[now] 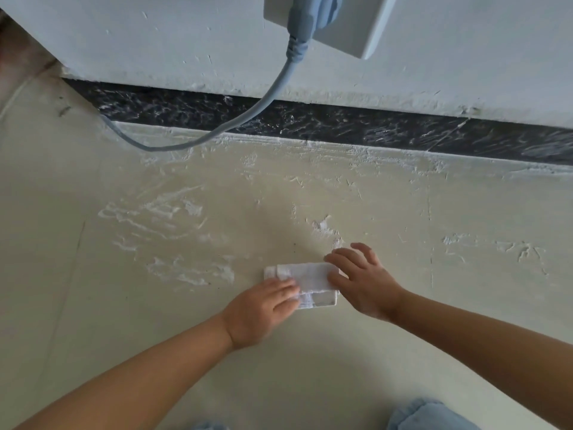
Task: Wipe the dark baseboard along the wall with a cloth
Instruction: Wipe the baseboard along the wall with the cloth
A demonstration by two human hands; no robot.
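A folded white cloth [310,282] lies flat on the pale floor, well in front of the wall. My left hand [263,308] rests on its left end with straight fingers. My right hand [362,277] touches its right end, fingers spread and relaxed. The dark baseboard [310,119] runs along the foot of the white wall across the upper view, streaked with white smears. Both hands are far from it.
A grey cable [248,119] hangs from a plug in a white wall socket [356,23] and loops down across the baseboard to the floor at left. White plaster smears mark the floor [173,212]. Blue-clad knees [428,414] show at the bottom edge.
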